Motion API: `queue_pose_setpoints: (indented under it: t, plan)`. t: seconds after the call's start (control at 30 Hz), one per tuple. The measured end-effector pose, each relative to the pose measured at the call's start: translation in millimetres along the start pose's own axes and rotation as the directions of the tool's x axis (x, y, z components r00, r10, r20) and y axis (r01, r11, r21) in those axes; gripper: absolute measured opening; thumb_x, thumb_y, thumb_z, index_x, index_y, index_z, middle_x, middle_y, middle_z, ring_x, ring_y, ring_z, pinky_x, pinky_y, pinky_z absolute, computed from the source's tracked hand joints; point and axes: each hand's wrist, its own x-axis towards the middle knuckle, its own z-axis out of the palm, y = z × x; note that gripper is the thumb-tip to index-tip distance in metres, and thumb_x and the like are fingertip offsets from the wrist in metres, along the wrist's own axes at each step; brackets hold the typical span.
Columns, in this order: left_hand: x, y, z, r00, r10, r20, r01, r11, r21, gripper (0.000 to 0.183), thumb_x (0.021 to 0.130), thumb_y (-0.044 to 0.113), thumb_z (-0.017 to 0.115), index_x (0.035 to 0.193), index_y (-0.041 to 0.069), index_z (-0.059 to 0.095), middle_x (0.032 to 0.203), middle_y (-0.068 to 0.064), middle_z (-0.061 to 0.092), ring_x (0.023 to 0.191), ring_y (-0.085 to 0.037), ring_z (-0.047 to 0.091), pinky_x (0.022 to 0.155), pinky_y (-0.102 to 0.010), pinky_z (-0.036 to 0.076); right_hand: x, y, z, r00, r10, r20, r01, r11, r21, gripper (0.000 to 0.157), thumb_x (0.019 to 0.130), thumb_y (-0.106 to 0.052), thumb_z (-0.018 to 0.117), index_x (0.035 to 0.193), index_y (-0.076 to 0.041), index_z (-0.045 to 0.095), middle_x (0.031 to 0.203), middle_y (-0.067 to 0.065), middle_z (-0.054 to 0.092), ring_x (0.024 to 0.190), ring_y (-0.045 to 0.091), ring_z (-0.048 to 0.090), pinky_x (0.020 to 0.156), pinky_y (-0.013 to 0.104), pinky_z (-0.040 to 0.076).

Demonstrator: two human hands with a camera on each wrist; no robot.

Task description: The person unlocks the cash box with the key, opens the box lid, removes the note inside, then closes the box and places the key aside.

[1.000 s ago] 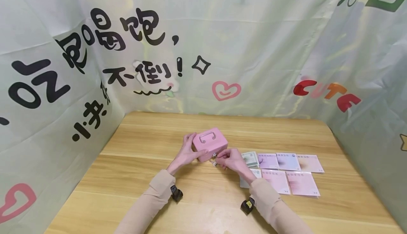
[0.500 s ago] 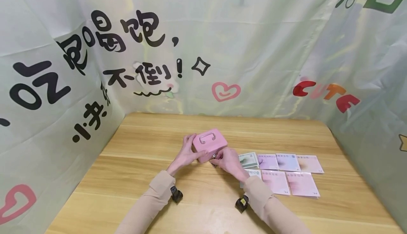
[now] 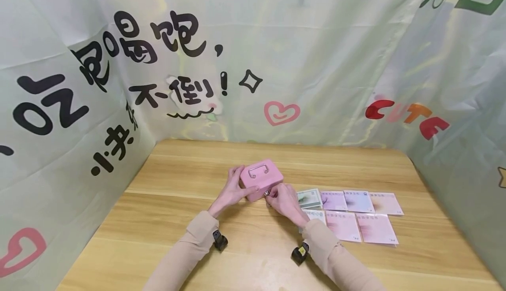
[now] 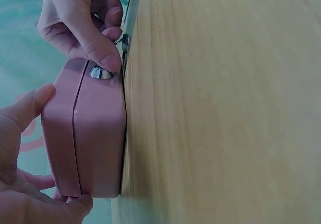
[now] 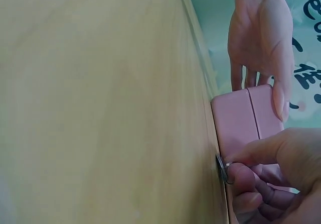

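Observation:
A pink cash box (image 3: 269, 179) with a wire handle on its lid sits on the table, its lid down. My left hand (image 3: 232, 190) grips the box's left end, thumb at the lid's front edge and fingers around the side. On the front face is a round silver lock (image 4: 102, 73). Right at that lock, my right hand (image 3: 283, 199) pinches a small key between thumb and curled index finger. The key is mostly hidden by the fingers. A metal key ring with a flat dark piece (image 5: 221, 169) hangs below the pinch, close to the table.
Play banknotes lie in two rows right of the box, among them a green note (image 3: 309, 199), a purple note (image 3: 333, 200) and a pink note (image 3: 377, 228). My right forearm overlaps the nearest ones. Printed curtains (image 3: 316, 71) enclose the wooden table (image 3: 178, 163).
My right hand has shifted slightly left, closer in against the lock, and the dangling keys are now mostly covered by it. The left hand and box have stayed put.

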Motion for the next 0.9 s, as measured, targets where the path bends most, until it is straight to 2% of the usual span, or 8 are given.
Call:
queue_pose_setpoints:
  t: [0.23, 0.5, 0.77, 0.9]
  plan:
    - [-0.3, -0.4, 1.7, 1.0, 0.014, 0.0, -0.014, 1.0, 0.006, 0.088, 0.084, 0.025, 0.081, 0.152, -0.006, 0.033, 0.153, -0.03, 0.029, 0.141, -0.045, 0.038, 0.123, -0.061, 0.029, -4.4, 2.0, 1.7, 0.999, 0.015, -0.029, -0.015, 1.0, 0.016, 0.028, 0.076, -0.008, 0.072, 0.052, -0.015, 0.06, 0.051, -0.007, 0.053, 0.051, 0.005, 0.04, 0.046, 0.018, 0.029]
    - [0.1, -0.9, 0.9, 1.0, 0.023, -0.008, -0.023, 1.0, 0.008, 0.09, 0.083, 0.025, 0.081, 0.152, -0.007, 0.033, 0.152, -0.03, 0.029, 0.14, -0.045, 0.038, 0.123, -0.061, 0.03, -6.1, 3.8, 2.1, 0.998, 0.018, -0.057, -0.015, 0.999, 0.05, 0.012, 0.077, -0.01, 0.077, 0.066, -0.012, 0.074, 0.063, -0.001, 0.071, 0.057, 0.005, 0.054, 0.053, 0.018, 0.043]
    - [0.3, -3.3, 1.0, 1.0, 0.02, 0.003, -0.021, 1.0, 0.023, 0.094, 0.079, 0.026, 0.084, 0.152, -0.005, 0.033, 0.153, -0.028, 0.029, 0.141, -0.045, 0.038, 0.122, -0.063, 0.029, -6.4, 2.9, 1.5, 0.999, 0.042, -0.023, -0.04, 0.995, 0.089, 0.008, 0.081, -0.011, 0.079, 0.073, -0.009, 0.076, 0.066, 0.001, 0.073, 0.057, 0.005, 0.052, 0.052, 0.017, 0.039]
    - [0.4, -2.8, 1.3, 1.0, 0.027, 0.008, -0.027, 0.999, 0.019, 0.097, 0.077, 0.025, 0.086, 0.153, -0.004, 0.033, 0.154, -0.027, 0.03, 0.141, -0.044, 0.038, 0.122, -0.062, 0.029, -6.1, 3.1, 1.1, 0.999, 0.038, -0.023, -0.036, 0.996, 0.085, 0.006, 0.08, -0.008, 0.078, 0.074, -0.008, 0.077, 0.067, 0.002, 0.073, 0.058, 0.005, 0.053, 0.053, 0.017, 0.041]
